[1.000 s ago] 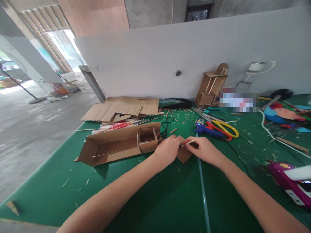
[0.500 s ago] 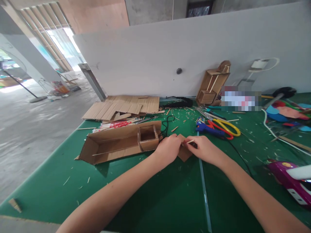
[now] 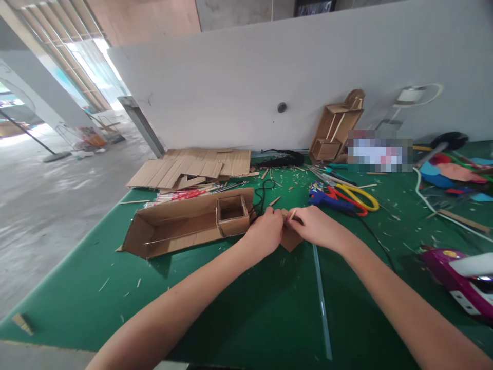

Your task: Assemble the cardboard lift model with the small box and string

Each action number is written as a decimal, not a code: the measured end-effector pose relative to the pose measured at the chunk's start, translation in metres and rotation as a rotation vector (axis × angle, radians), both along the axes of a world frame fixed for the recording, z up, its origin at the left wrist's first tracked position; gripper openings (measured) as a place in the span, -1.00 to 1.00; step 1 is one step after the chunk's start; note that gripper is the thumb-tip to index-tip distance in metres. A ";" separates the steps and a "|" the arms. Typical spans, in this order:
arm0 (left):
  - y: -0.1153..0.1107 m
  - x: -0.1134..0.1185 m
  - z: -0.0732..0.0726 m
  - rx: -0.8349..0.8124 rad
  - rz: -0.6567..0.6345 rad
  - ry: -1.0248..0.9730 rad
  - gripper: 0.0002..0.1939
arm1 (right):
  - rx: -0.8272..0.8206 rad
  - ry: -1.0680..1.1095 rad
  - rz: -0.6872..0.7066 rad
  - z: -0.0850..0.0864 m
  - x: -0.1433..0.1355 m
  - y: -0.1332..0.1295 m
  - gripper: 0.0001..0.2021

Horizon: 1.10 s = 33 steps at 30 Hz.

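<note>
Over the green table, my left hand [image 3: 267,230] is closed with its fingertips on a small brown cardboard piece [image 3: 290,240], holding it at the edge nearest the open box. My right hand [image 3: 321,227] pinches a short thin wooden stick [image 3: 292,215] just above that cardboard. The fingertips of both hands nearly meet, and they partly cover the piece. Left of my left hand lies a long open cardboard box [image 3: 185,226] with a square compartment [image 3: 233,218] at its right end. A black cord [image 3: 260,198] loops beside the compartment.
A blue glue gun [image 3: 331,201] and yellow-handled scissors [image 3: 360,198] lie beyond my right hand. A clear glue stick [image 3: 321,303] lies in front. Flat cardboard sheets [image 3: 192,167] and a second cardboard construction [image 3: 335,128] are at the back. A purple device [image 3: 458,280] stands right.
The wooden stick in my right hand has swung from pointing rightward to standing steeper. My left hand has shifted slightly on the cardboard piece. The whole view has moved a little.
</note>
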<state>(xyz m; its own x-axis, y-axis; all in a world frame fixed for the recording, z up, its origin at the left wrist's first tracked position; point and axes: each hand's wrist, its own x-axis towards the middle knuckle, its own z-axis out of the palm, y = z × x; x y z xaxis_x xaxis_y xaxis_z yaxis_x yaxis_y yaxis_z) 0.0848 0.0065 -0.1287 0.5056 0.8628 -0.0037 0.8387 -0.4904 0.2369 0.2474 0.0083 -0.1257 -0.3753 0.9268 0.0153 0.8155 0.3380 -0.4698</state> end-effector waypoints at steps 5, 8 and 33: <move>0.002 0.000 -0.002 -0.030 -0.002 -0.020 -0.80 | 0.078 -0.114 -0.004 0.002 -0.004 0.000 -0.77; 0.002 0.000 -0.003 -0.039 -0.001 -0.030 -0.80 | 0.085 -0.121 0.002 0.001 -0.005 -0.001 -0.79; -0.013 -0.007 0.049 -0.111 0.049 -0.535 -0.58 | 0.408 0.265 0.000 -0.002 0.012 -0.017 -0.82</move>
